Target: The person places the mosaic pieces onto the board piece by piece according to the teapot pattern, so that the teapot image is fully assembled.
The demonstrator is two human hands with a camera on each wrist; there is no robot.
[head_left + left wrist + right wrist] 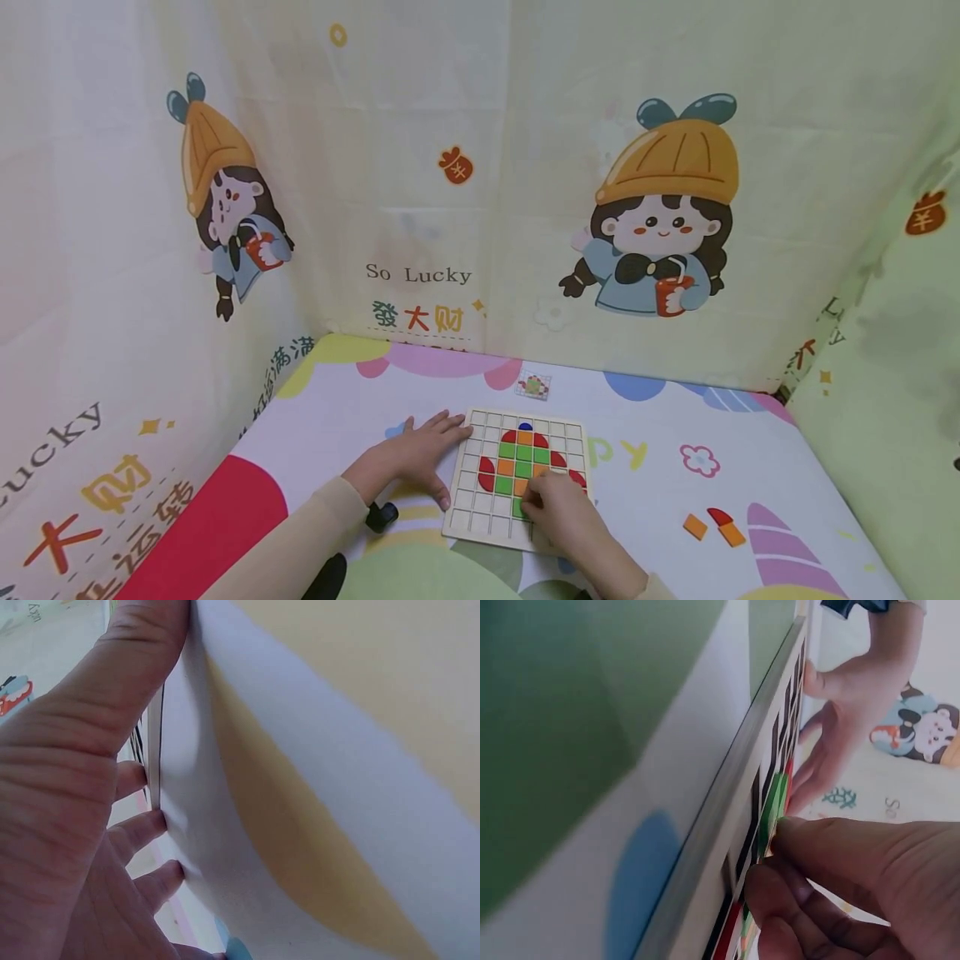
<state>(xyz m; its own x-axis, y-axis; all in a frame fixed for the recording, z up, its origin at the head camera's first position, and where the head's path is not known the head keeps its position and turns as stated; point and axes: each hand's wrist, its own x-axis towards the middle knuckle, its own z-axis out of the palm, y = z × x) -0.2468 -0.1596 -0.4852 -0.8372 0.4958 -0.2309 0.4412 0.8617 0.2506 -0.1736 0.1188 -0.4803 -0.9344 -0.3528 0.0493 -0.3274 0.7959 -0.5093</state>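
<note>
A wooden grid board lies on the table, partly filled with green, orange, red and blue pieces. My left hand rests at its left side with fingers spread, fingertips and thumb near the board's edge; the left wrist view shows the fingers straight along that edge. Over the board's lower right is my right hand, its thumb and curled fingers pinching at a green square tile in the lower rows. In the right wrist view a green tile shows at the thumb tip; the hand hides some of the right-hand cells.
Right of the board lie loose orange square tiles and a red rounded piece. A small pattern card sits behind the board. Printed cloth walls enclose the table's back and sides.
</note>
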